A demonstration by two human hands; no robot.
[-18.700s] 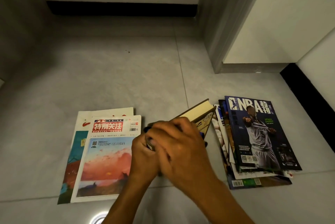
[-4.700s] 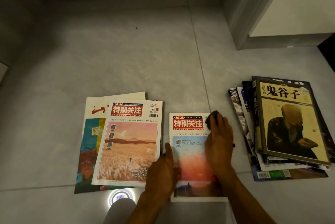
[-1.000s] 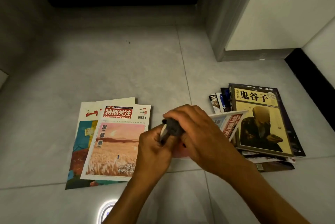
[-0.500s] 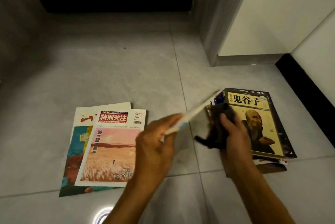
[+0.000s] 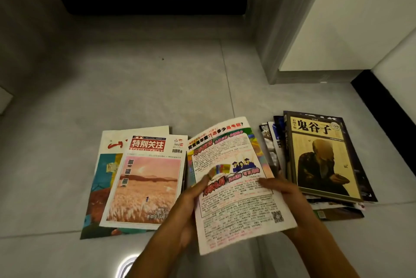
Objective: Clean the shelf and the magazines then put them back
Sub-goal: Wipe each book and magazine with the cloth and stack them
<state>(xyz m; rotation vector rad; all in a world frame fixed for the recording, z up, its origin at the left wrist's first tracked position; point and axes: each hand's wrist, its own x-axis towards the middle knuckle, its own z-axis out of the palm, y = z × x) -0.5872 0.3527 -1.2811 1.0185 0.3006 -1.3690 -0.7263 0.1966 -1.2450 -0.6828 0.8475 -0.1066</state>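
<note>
Magazine (image 5: 236, 187), edge-up half a second ago, now turned back cover up, held above floor (image 5: 157, 86) between piles. Left hand (image 5: 189, 205) pinches left edge; right hand (image 5: 286, 194) grips right edge. Cloth out of sight, possibly underneath. Judgement: back-cover wipe next.

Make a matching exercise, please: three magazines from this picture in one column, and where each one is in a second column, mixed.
Things
1. magazine with the text-covered page
2. magazine with the pink field cover
3. magazine with the seated figure on a yellow cover

Places
A. top of the right pile
B. held by the left hand and right hand
C. top of the left pile

Pairs: 1-B, 2-C, 3-A
</note>
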